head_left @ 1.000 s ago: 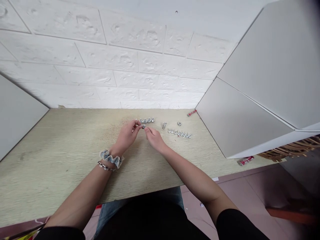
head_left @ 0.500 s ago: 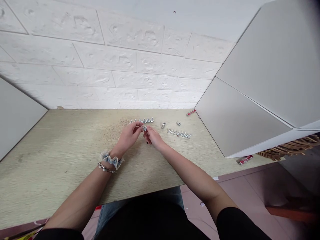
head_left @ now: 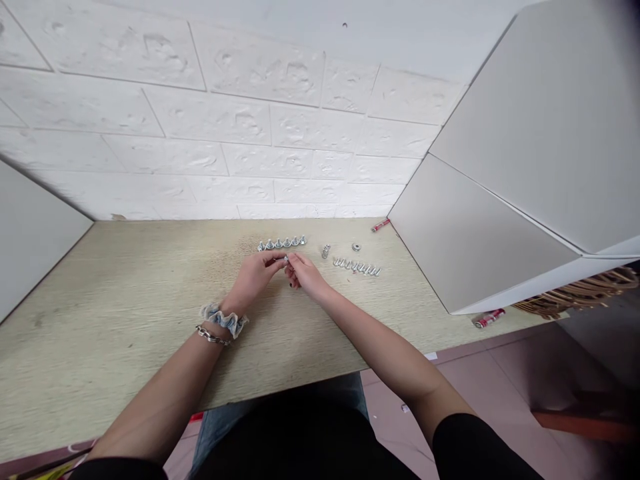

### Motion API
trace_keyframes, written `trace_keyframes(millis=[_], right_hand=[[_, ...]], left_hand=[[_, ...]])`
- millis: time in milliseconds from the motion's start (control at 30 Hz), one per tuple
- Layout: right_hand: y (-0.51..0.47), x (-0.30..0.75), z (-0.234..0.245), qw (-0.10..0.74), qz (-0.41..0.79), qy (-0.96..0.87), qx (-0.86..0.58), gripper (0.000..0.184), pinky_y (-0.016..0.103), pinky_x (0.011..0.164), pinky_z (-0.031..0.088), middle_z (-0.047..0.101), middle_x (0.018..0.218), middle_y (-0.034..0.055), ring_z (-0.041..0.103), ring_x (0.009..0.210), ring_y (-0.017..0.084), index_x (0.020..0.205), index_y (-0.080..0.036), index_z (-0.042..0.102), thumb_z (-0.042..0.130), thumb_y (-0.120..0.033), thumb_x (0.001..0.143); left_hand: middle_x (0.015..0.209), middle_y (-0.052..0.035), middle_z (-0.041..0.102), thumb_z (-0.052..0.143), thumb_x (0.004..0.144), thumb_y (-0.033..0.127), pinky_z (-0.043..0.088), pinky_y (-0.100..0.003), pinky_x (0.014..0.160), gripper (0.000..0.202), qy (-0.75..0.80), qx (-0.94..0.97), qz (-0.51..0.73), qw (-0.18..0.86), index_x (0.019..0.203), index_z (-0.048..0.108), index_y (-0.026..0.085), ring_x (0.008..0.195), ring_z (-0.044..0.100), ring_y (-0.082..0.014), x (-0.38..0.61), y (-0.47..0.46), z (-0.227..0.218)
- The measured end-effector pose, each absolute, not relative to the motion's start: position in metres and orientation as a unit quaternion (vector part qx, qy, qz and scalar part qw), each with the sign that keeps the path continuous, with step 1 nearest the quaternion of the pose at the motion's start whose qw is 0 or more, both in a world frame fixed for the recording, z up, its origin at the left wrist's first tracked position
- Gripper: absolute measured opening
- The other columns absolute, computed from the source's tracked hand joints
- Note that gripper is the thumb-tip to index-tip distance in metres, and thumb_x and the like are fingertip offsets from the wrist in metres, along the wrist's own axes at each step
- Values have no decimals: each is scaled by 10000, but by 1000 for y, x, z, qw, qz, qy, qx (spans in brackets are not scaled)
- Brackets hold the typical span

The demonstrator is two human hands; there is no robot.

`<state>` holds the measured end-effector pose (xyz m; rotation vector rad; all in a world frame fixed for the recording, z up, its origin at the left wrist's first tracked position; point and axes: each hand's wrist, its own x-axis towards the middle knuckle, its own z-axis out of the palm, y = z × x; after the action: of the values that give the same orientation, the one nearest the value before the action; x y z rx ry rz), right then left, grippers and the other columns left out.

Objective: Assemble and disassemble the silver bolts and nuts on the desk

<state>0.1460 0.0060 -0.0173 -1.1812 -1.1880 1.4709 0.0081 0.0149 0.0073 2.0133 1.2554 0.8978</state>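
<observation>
My left hand and my right hand meet fingertip to fingertip over the wooden table, both pinched on one small silver bolt held between them. Just beyond my fingers stands a row of several upright silver bolts. To the right lie a short stack of nuts, a single washer and a row of several loose screws. A blue scrunchie and a chain bracelet sit on my left wrist.
A white brick wall backs the table. Grey panels stand at the left and right. A red pen-like item lies by the right panel, and a red battery near the front right edge.
My hands have drawn slightly toward me and closer together, and the small bolt between my fingers is more hidden now. The parts on the table have not moved.
</observation>
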Motion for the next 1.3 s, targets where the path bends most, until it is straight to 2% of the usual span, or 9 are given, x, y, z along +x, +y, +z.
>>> trace_keyframes(millis=[133,300,400,567,700,833,967,1067,1300], right_hand=[[6,146,-16,435,586,-484,-484,256,171,350,318,452,545,-69,399,349,41,737,-189,431,352,-378,890],[5,144,-17,427,579,-494,-488,247,176,360,321,457,555,-67,404,359,45,723,-194,421,360,-371,884],[4,143,-19,425,557,-519,-490,247,187,384,326,458,580,-64,411,384,52,717,-199,414,354,-377,877],[-2,148,-16,423,390,-653,-492,194,232,585,389,534,701,-28,494,613,98,761,-198,456,378,-347,857],[-5,155,-10,386,286,-725,-494,125,260,629,371,557,781,-12,492,673,130,884,-204,472,376,-255,822],[-5,157,-8,385,267,-725,-506,289,265,615,368,563,939,11,484,644,124,1012,-210,437,387,-150,735],[-7,155,-6,400,267,-707,-519,243,253,571,353,555,939,9,477,637,124,1009,-218,437,436,-273,772],[-8,155,-5,412,261,-691,-533,222,244,562,341,545,855,-11,470,632,118,932,-217,456,445,-396,801],[-5,154,-10,433,283,-669,-535,221,245,575,359,548,808,-19,481,624,112,937,-211,468,424,-400,831]], left_hand=[[739,-7,679,502,799,383,426,-242,669,270,487,749,318,318,872,676,190,696,597,-161,9,13,11],[682,-4,638,464,812,402,394,-240,635,287,490,760,285,318,754,639,183,638,574,-149,7,17,8],[661,-9,615,420,827,437,385,-246,603,343,494,741,283,357,704,602,174,586,544,-141,6,20,4],[540,-2,515,399,832,431,346,-245,518,361,498,672,296,462,639,549,166,502,455,-125,8,16,8],[546,0,491,460,804,465,320,-237,491,353,499,606,303,541,676,561,151,502,430,-112,10,10,14],[646,-15,532,537,759,483,331,-224,505,366,466,553,324,610,769,604,123,533,444,-92,12,8,16],[677,-3,539,610,723,445,345,-205,524,363,434,508,340,662,884,636,121,546,444,-69,12,9,15],[680,3,540,660,694,410,362,-194,537,335,425,478,354,682,870,641,126,552,451,-59,10,11,13],[732,-4,580,728,629,364,408,-189,587,321,438,478,380,660,837,630,140,592,498,-61,11,12,12]])
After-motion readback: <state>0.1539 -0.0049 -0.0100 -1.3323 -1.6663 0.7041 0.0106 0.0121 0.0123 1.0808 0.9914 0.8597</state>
